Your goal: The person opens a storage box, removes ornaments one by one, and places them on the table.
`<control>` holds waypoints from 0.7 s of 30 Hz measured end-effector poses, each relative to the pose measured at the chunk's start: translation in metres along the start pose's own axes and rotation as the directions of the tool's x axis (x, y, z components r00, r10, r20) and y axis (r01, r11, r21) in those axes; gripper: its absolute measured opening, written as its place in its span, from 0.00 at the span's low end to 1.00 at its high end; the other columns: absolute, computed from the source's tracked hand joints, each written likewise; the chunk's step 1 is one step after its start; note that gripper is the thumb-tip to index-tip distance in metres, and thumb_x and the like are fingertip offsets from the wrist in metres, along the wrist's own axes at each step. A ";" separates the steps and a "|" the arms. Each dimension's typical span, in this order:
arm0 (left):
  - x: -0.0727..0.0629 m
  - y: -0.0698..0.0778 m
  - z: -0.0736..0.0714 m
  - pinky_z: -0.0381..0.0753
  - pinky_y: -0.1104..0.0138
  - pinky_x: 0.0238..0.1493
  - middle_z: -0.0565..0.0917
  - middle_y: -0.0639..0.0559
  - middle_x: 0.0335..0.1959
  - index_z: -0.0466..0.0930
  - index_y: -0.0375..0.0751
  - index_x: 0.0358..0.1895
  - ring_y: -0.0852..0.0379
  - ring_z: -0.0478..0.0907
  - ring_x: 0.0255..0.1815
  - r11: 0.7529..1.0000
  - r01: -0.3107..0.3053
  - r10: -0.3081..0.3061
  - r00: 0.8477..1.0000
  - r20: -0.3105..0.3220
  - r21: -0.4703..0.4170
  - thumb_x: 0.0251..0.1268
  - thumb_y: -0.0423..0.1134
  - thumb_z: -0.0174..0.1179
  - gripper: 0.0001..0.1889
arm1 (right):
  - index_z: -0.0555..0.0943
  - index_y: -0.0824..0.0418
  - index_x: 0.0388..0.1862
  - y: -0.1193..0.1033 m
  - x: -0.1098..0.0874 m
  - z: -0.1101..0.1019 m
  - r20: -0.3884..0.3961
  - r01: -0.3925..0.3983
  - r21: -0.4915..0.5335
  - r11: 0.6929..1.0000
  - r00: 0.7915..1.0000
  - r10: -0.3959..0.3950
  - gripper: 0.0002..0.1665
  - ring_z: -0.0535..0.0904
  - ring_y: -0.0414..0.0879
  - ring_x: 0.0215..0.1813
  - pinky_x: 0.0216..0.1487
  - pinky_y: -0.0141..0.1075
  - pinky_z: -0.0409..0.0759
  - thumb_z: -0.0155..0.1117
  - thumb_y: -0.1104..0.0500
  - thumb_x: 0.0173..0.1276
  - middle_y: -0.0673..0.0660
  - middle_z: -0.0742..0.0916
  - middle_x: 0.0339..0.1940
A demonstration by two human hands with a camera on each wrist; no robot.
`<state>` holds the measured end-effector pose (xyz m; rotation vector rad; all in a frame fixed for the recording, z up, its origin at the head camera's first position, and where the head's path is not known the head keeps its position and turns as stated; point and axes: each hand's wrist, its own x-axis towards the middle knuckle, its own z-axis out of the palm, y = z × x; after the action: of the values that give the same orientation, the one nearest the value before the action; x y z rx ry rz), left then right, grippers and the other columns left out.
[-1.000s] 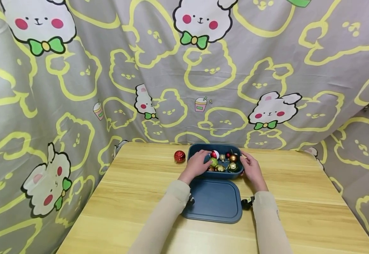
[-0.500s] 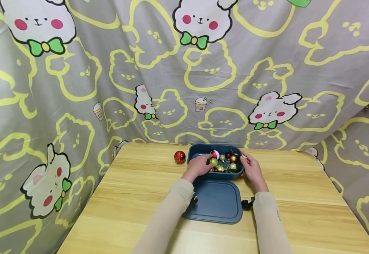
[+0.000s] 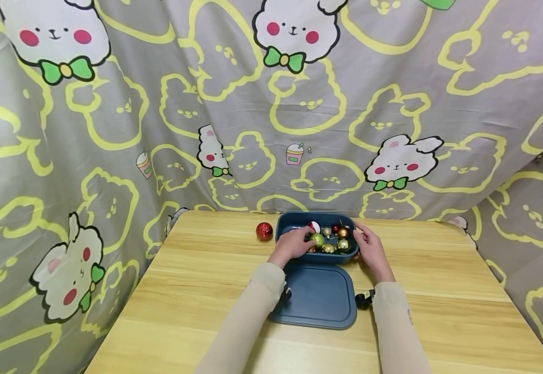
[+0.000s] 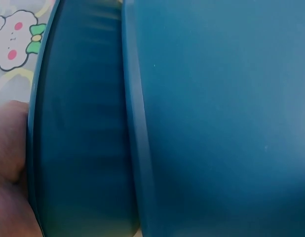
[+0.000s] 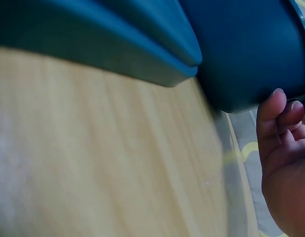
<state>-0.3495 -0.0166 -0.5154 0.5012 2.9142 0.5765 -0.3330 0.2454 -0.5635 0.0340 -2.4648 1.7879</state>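
Observation:
In the head view, a deep blue box holds several Christmas baubles in gold, copper, red and green. My left hand reaches in over its left side, with thumb and fingers around the left of a glittery green bauble. A red-and-white bauble lies just beyond those fingertips, and a gold bauble sits beside the green one. At the right end, my right hand grips the box wall; the right wrist view shows its thumb and curled fingers at the box.
A blue lid lies flat on the wooden table, in front of the box. To the left of the box rests a red glitter bauble. A patterned curtain hangs close behind the table.
My left hand has moved right and slightly lower inside the box, onto the green bauble. The green and gold baubles have shifted a little right. My right hand stays at the box.

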 end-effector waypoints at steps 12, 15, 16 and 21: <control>0.006 0.005 -0.002 0.75 0.54 0.71 0.80 0.49 0.69 0.73 0.49 0.74 0.50 0.76 0.71 0.986 -0.057 0.069 0.995 0.071 -0.156 0.77 0.50 0.61 0.26 | 0.63 0.65 0.81 -0.017 -0.005 -0.001 0.030 -0.021 0.052 0.998 0.999 0.020 0.31 0.77 0.46 0.17 0.24 0.43 0.85 0.51 0.56 0.85 0.65 0.81 0.28; 0.007 0.005 -0.001 0.72 0.53 0.73 0.76 0.49 0.73 0.72 0.54 0.75 0.49 0.70 0.77 0.990 -0.045 0.057 0.995 0.086 -0.130 0.77 0.52 0.61 0.27 | 0.64 0.61 0.82 -0.007 -0.001 0.001 0.020 -0.013 0.029 0.999 1.000 0.012 0.32 0.77 0.44 0.17 0.24 0.39 0.84 0.51 0.53 0.85 0.56 0.79 0.26; 0.007 0.005 0.000 0.71 0.52 0.74 0.74 0.48 0.75 0.72 0.55 0.75 0.49 0.67 0.78 0.991 -0.043 0.055 0.994 0.090 -0.125 0.77 0.52 0.60 0.27 | 0.64 0.60 0.82 -0.004 0.000 0.002 0.015 -0.008 0.023 1.000 1.000 0.008 0.32 0.77 0.44 0.17 0.25 0.38 0.84 0.51 0.51 0.85 0.54 0.79 0.26; 0.006 0.006 0.000 0.76 0.54 0.69 0.77 0.52 0.73 0.77 0.56 0.68 0.51 0.74 0.72 0.989 -0.048 0.059 0.996 0.074 -0.139 0.77 0.52 0.60 0.21 | 0.64 0.62 0.81 -0.010 -0.004 0.001 0.009 0.007 0.026 1.000 1.000 -0.007 0.33 0.78 0.44 0.17 0.25 0.41 0.85 0.52 0.50 0.85 0.57 0.80 0.27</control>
<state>-0.3532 -0.0090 -0.5129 0.5718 2.7708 0.7415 -0.3284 0.2416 -0.5550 0.0523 -2.4445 1.8205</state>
